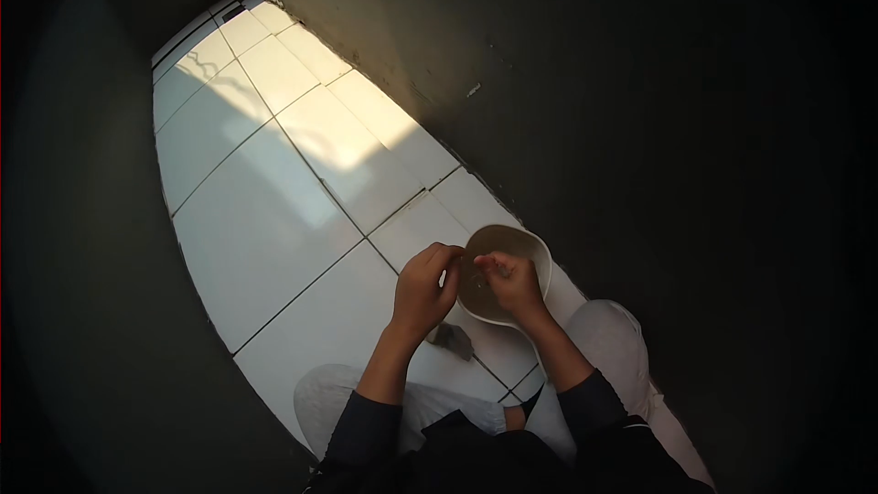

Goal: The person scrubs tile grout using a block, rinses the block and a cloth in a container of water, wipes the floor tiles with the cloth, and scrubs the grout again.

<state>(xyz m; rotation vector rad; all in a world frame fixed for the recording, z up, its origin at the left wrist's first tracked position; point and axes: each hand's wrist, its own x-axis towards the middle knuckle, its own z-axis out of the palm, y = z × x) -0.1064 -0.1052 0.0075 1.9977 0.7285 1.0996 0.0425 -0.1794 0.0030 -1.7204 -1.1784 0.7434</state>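
Observation:
A whitish round container (547, 265), a bowl or small bucket, stands on the tiles in front of me. Its inside looks brownish and murky; I cannot tell what is in it. My right hand (514, 285) is over the container with its fingers curled in a pinch. At the left rim, my left hand (426, 288) has thumb and fingers bent together, leaving a small gap between them. Anything either hand holds is too small to make out. Just below my left hand, a small grey object (455, 341) lies on the floor, its kind unclear.
White tiles (274, 220) form a narrow floor between two dark walls, with the right wall (640, 174) close beside the container. Sunlight falls on the far tiles. A dark drain-like patch (234, 12) is at the far end. My bent legs (604, 338) flank the container.

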